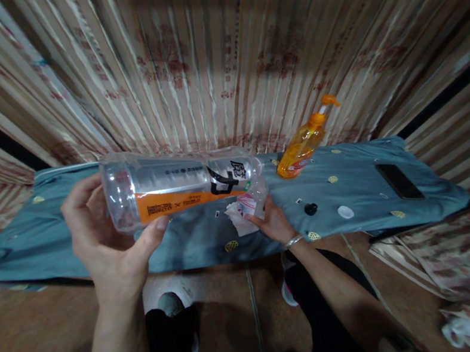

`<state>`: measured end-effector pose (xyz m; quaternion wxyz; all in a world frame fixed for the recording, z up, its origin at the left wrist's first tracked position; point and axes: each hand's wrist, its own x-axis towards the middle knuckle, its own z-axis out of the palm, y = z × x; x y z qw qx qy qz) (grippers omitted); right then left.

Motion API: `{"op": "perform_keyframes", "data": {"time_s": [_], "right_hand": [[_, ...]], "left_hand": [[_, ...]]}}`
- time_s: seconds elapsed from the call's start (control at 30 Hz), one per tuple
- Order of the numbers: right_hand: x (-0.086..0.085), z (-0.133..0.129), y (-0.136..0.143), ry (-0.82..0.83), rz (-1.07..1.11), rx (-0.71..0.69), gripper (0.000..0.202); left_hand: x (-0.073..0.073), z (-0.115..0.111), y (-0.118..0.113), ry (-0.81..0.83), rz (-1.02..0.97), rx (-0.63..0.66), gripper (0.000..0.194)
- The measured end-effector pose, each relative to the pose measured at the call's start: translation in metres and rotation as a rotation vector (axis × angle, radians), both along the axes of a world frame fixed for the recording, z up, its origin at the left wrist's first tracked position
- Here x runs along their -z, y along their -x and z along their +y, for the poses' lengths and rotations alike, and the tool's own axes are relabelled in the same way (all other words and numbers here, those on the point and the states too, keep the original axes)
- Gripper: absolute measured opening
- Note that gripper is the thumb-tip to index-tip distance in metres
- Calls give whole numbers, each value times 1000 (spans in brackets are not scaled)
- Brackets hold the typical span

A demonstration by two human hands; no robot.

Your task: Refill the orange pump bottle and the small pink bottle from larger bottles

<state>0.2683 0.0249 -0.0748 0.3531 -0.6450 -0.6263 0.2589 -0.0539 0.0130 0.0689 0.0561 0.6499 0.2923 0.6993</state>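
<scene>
A large clear plastic bottle with an orange and silver label is held on its side above the bench, its base toward the left. My left hand grips it around the base, thumb on the near side and fingers behind. At the neck end, my right hand has its fingers closed against the bottle, some of the fingertips hidden. Just under that end lies a white tissue packet with a pink print, partly covered by the bottle and my right fingers.
A pump bottle of orange liquid stands on the teal cloth-covered bench. To the right are a black cap, a white round lid and a dark phone. Striped curtains hang behind the bench.
</scene>
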Motion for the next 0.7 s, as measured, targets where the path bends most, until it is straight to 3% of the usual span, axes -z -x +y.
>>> {"op": "perform_keyframes", "data": {"time_s": [0.7], "right_hand": [[-3, -1, 1, 7, -16, 9, 73]], "left_hand": [[0, 0, -1, 9, -18, 2, 89]]}}
